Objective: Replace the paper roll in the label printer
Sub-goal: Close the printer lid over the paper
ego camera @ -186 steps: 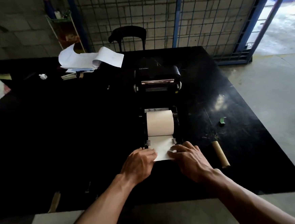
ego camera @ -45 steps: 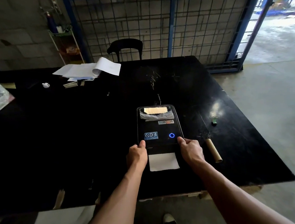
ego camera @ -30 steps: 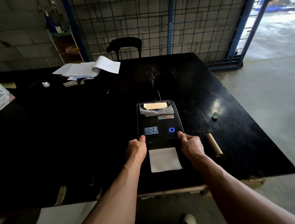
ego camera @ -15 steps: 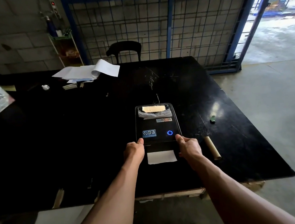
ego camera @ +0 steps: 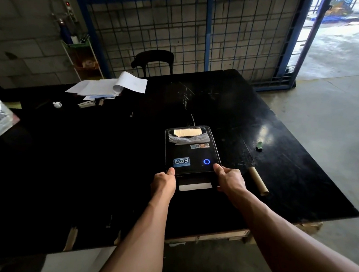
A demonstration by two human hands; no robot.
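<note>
You had the label printer [ego camera: 191, 151] sitting on the black table [ego camera: 112, 162] straight ahead of you at twelve o'clock, its lid shut and the ring light [ego camera: 206, 161] glowing blue. Your left hand [ego camera: 163, 182] was curled around the near left corner of the printer, thumb lying up on the lid's edge; your right hand [ego camera: 230, 179] gripped the near right corner the same way, fingers closed against the side. A short tongue of white paper [ego camera: 195, 186] stuck out of the front slot between your wrists, at six o'clock from the lid. The bare cardboard core [ego camera: 258, 181] lay on the table at about three o'clock from your right hand, just beside it and apart from the printer. Judging by this, the new roll was already inside and you were at the closing step, seating the lid. The next move would call for an even press at both corners until the latches caught, then checking that the paper fed out straight, without skew.
</note>
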